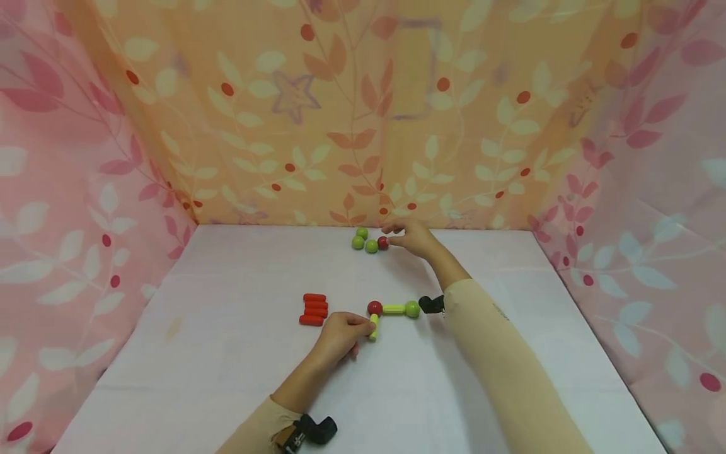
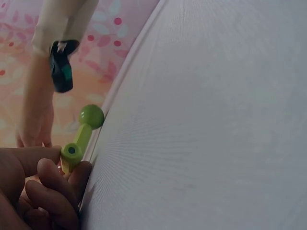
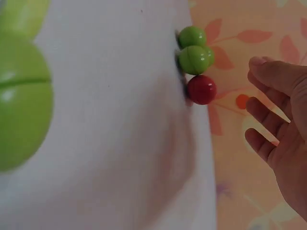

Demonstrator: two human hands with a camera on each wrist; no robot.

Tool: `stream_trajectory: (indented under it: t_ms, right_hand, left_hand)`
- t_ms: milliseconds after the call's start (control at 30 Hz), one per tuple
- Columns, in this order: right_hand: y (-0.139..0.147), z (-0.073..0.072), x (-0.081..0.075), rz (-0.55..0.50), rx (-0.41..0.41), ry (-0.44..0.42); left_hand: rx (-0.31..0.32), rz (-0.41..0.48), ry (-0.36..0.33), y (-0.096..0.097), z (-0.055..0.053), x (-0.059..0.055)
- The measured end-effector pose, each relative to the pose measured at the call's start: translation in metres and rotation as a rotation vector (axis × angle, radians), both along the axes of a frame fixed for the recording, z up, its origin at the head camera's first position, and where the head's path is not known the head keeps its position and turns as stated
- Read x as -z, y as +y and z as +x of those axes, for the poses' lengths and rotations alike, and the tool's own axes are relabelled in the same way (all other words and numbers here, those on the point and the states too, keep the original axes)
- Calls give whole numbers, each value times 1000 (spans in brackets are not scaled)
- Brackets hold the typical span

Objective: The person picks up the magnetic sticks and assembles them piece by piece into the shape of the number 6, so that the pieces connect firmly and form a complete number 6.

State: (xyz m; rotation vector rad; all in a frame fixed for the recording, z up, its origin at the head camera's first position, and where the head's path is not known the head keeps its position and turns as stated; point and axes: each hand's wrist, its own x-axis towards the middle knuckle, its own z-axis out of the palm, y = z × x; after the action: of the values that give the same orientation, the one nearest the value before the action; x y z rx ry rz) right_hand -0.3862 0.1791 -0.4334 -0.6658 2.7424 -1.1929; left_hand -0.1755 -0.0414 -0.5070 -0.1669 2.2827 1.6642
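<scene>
My left hand (image 1: pixel 339 334) pinches a yellow-green stick (image 1: pixel 373 329) between thumb and fingers. That stick runs from a red ball (image 1: pixel 374 308), and a second yellow-green stick (image 1: pixel 394 309) joins it to a green ball (image 1: pixel 412 309). In the left wrist view the held stick's end (image 2: pixel 72 151), with a dark hole, shows between the fingertips. At the table's far side my right hand (image 1: pixel 414 238) reaches with spread fingers beside a loose red ball (image 3: pixel 201 89). Several green balls (image 3: pixel 194 59) lie against that ball.
Three red sticks (image 1: pixel 315 305) lie side by side left of the joined pieces. A white cloth covers the table (image 1: pixel 227 378). Patterned curtains (image 1: pixel 351 126) rise along its back and both sides. Each wrist carries a black camera (image 1: pixel 319 430).
</scene>
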Motion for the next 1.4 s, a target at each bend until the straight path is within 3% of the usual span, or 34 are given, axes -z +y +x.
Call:
stream_trajectory:
  t_ms: [233, 500, 633, 1167, 1400]
  right_hand:
    - [-1, -20, 31, -90, 84, -73]
    - [-14, -21, 51, -166, 171, -159]
    - [-17, -21, 56, -162, 197, -161]
    - [-24, -28, 64, -116, 266, -142]
    - [-19, -21, 55, -111, 235, -87]
  left_hand:
    - [10, 12, 10, 3, 1, 3]
    - [-5, -7, -8, 0, -1, 1]
    - [5, -3, 2, -1, 0, 2]
    - [9, -5, 3, -3, 0, 1]
    - [4, -11, -3, -3, 0, 1]
